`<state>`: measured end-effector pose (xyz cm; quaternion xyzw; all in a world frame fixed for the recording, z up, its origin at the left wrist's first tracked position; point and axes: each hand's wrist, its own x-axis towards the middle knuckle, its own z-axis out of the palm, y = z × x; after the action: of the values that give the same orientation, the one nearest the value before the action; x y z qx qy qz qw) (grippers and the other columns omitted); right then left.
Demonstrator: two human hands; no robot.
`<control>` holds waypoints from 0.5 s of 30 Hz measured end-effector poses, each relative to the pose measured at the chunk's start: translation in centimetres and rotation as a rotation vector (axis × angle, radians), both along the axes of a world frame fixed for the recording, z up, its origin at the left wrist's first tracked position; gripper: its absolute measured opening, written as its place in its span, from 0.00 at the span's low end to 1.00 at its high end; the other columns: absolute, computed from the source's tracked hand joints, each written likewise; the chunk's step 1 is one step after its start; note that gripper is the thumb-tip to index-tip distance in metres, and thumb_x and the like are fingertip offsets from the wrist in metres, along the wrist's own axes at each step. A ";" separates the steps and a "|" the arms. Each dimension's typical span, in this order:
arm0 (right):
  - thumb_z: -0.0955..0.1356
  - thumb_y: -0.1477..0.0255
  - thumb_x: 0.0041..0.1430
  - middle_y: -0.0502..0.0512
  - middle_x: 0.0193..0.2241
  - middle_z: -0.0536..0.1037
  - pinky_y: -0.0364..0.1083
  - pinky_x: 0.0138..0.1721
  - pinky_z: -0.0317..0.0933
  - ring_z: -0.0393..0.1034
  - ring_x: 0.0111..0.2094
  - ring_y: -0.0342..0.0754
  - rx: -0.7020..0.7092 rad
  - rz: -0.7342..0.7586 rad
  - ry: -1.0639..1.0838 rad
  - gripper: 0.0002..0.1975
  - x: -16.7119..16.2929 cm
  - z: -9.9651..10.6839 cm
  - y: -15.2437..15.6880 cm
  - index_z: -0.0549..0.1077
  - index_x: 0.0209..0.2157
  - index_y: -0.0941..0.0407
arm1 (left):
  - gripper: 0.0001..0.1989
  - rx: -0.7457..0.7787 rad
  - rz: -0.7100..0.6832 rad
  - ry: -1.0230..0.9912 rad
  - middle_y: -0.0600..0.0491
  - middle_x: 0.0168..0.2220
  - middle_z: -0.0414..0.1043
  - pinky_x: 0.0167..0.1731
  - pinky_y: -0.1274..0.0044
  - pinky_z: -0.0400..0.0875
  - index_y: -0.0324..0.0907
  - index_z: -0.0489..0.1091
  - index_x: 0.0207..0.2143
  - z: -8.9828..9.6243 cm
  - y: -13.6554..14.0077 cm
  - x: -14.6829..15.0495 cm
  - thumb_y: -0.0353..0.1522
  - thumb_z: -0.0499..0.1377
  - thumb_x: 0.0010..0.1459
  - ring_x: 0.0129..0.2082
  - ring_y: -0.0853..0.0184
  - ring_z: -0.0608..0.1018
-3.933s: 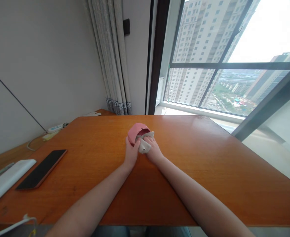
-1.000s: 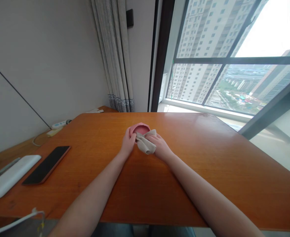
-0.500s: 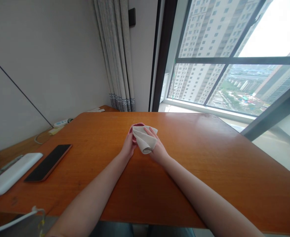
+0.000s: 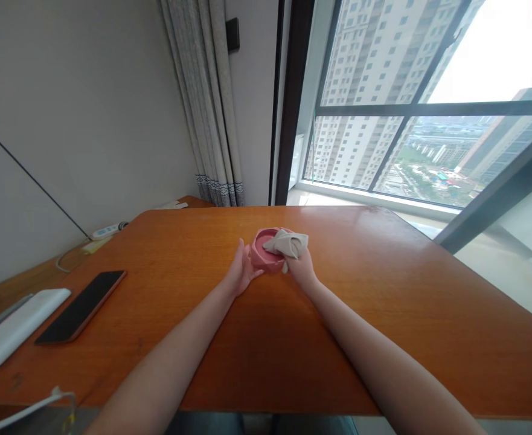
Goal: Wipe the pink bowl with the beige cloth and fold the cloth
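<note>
A small pink bowl (image 4: 262, 258) with a thick, faceted wall is over the middle of the wooden table, its hollow facing up toward me. My left hand (image 4: 243, 270) grips its left side, fingers behind and thumb low at the front. A crumpled off-white cloth (image 4: 293, 243) is bunched in my right hand (image 4: 302, 266), one end reaching into the hollow over the right rim. The cloth covers most of my right fingers. Whether the bowl rests on the table or is slightly raised, I cannot tell.
On the left of the table (image 4: 383, 290) lie a dark phone (image 4: 82, 307) and a white flat device (image 4: 21, 326). A white cable (image 4: 30, 409) hangs at the near left edge. A power strip (image 4: 107, 231) sits beyond the left edge, and a large window is at right.
The cloth has moved right and bunched up, uncovering the bowl's hollow. The bowl has shifted slightly right and turned more upward. My left fingers have loosened around its side.
</note>
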<state>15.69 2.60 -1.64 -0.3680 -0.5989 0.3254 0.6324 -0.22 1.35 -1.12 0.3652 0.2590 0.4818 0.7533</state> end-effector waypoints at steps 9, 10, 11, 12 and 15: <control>0.68 0.64 0.53 0.57 0.55 0.68 0.57 0.58 0.55 0.62 0.56 0.56 0.029 0.084 -0.098 0.26 -1.0 -1.1 -0.1 0.64 0.54 0.53 | 0.23 0.035 0.157 -0.011 0.47 0.55 0.67 0.55 0.67 0.64 0.42 0.67 0.53 -0.4 0.8 0.0 0.41 0.57 0.57 0.57 0.57 0.66; 0.68 0.64 0.53 0.57 0.58 0.64 0.58 0.60 0.52 0.58 0.59 0.56 0.039 0.034 -0.087 0.29 -1.6 -1.3 -0.3 0.61 0.57 0.52 | 0.24 0.023 0.187 -0.033 0.48 0.56 0.66 0.54 0.67 0.65 0.43 0.66 0.54 -0.6 0.8 0.1 0.41 0.57 0.57 0.58 0.56 0.66; 0.68 0.64 0.53 0.57 0.60 0.60 0.59 0.61 0.49 0.54 0.61 0.57 0.043 -0.020 -0.079 0.31 -2.1 -1.4 -0.6 0.59 0.58 0.52 | 0.25 0.019 0.202 -0.053 0.49 0.57 0.65 0.54 0.66 0.65 0.45 0.64 0.55 -0.7 0.8 0.3 0.40 0.58 0.56 0.58 0.56 0.65; 0.68 0.64 0.53 0.57 0.62 0.57 0.59 0.62 0.47 0.51 0.62 0.57 0.043 -0.068 -0.072 0.32 -2.5 -1.4 -0.8 0.58 0.59 0.52 | 0.26 0.031 0.198 -0.070 0.50 0.58 0.64 0.54 0.66 0.65 0.47 0.62 0.57 -0.8 0.7 0.4 0.39 0.59 0.56 0.59 0.56 0.64; 0.67 0.65 0.54 0.57 0.59 0.63 0.58 0.61 0.49 0.56 0.59 0.56 0.050 -0.120 -0.036 0.25 -2.7 -0.7 -1.1 0.65 0.54 0.53 | 0.33 0.117 0.118 -0.100 0.53 0.61 0.60 0.57 0.65 0.62 0.53 0.58 0.59 -0.3 0.1 0.6 0.31 0.64 0.51 0.61 0.56 0.61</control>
<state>12.97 1.48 -2.29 -0.3934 -0.5951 0.2652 0.6487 0.38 1.49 -1.46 0.3683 0.2136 0.5574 0.7128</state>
